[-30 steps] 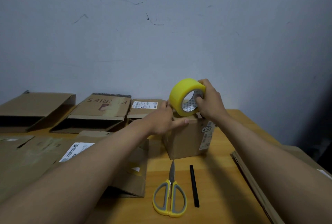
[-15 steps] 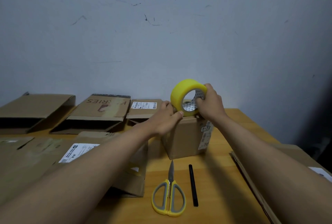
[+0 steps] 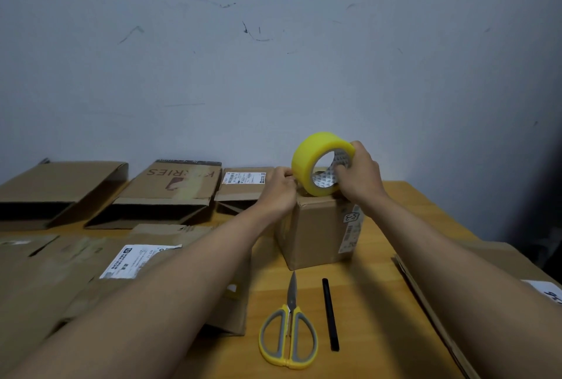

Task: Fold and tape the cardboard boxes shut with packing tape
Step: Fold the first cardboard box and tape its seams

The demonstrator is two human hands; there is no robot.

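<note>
Head view: left hand now pinches tape roll edge.

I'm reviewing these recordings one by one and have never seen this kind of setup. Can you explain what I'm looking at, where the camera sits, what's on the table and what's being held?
No machine here: a person wears a wide-angle camera on the head, looking forward and down along both bare arms. The right hand holds a yellow roll of packing tape upright on a small closed brown cardboard box. The left hand seems to pinch at the roll's left edge, probably the tape end; the fingers are too small to be sure. On the wooden table lie yellow-handled scissors, a thin black stick and flattened cardboard boxes.
</note>
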